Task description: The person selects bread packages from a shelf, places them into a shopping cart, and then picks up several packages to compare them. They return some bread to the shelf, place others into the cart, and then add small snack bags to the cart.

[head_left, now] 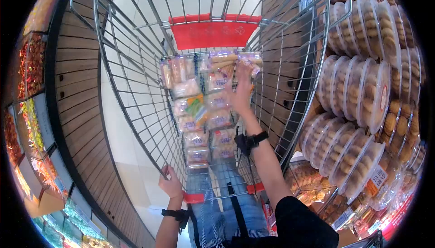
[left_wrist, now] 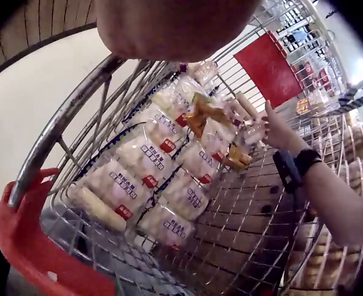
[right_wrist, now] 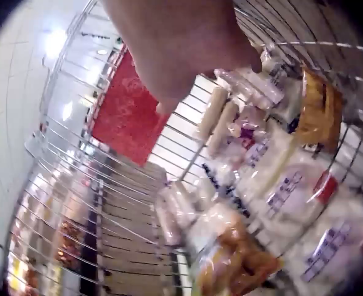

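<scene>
Reaching into the shopping cart (head_left: 100,37) in the head view, the right hand (head_left: 240,87) is blurred, its fingers spread wide over packets of long sticks (head_left: 223,59) near the cart's far right corner; whether the fingertips press on them cannot be told. The left hand (head_left: 170,184) grips the left rim close to the near left corner, beside a red cap (head_left: 194,198). Clear bags of pale food (head_left: 197,138) lie in two columns from the near edge toward the far edge, and an orange and green packet (head_left: 195,107) rests on the left column. A red panel (head_left: 213,35) hangs at the far edge. Round clear tubs of biscuits (head_left: 358,89) lie on their sides past the right edge, and wrapped sweets (head_left: 30,64) sit past the left.

In the left wrist view, the left hand covers the top of the picture, its fingers hidden. The bags carry dark print and red patches. Across the cart, the right hand has its thumb raised beside the packets; a black strap (left_wrist: 308,159) circles the wrist.

In the right wrist view, the right hand hangs just above the packets, most fingers out of sight. A golden-brown packet (right_wrist: 320,114) lies toward the cart's right side.
</scene>
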`<move>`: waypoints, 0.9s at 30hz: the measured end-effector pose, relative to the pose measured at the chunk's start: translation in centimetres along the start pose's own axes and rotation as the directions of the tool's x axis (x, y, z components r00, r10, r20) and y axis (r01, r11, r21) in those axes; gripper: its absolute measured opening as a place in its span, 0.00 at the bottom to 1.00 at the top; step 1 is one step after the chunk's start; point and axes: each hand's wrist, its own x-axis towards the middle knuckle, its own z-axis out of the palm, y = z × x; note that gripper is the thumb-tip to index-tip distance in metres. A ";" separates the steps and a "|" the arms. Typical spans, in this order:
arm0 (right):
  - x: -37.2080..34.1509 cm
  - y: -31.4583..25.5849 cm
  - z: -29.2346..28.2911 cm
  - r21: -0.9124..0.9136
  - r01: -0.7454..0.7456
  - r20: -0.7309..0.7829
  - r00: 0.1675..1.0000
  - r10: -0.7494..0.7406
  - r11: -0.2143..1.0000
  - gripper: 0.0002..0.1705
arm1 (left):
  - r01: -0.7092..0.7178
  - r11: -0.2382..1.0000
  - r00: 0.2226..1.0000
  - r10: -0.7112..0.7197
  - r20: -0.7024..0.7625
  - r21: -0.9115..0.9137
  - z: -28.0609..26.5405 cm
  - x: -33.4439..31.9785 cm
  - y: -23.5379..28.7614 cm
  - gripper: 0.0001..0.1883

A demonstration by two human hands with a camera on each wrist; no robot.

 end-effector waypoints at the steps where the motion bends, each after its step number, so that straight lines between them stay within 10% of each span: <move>1: 1.0 0.9 0.7 0.113 -0.075 -0.150 0.984 0.092 0.991 0.27 | -0.005 1.000 1.000 0.005 -0.001 0.009 -0.1 0.0 0.2 0.11; 4: 3.9 3.0 2.0 0.014 -0.451 -0.205 0.873 0.444 0.893 0.36 | 0.029 0.999 1.000 -0.029 -0.004 -0.038 -0.1 0.0 0.5 0.11; 7: 5.0 3.3 1.9 -0.073 -0.494 -0.084 0.869 0.488 0.866 0.35 | 0.017 0.997 1.000 -0.017 0.001 -0.075 -0.1 -0.1 1.0 0.10; 13: 3.8 0.8 -1.3 -0.338 0.077 -0.154 0.979 -0.136 0.938 0.30 | 0.010 0.998 1.000 -0.010 0.008 -0.064 -0.1 0.0 0.8 0.10; 16: 5.9 3.8 -1.2 -0.342 -0.029 0.169 0.981 0.092 0.939 0.33 | 0.016 0.997 1.000 -0.016 0.001 -0.078 0.0 0.0 0.4 0.10; 19: 5.6 5.2 0.6 -0.528 0.143 0.090 0.990 -0.112 0.837 0.35 | 0.010 0.998 1.000 -0.010 0.004 -0.060 -0.1 0.0 0.5 0.11; 27: 5.9 6.5 1.9 -0.241 -0.148 0.174 0.966 0.193 0.959 0.35 | 0.006 0.999 1.000 -0.006 -0.006 -0.041 -0.1 -0.2 0.3 0.11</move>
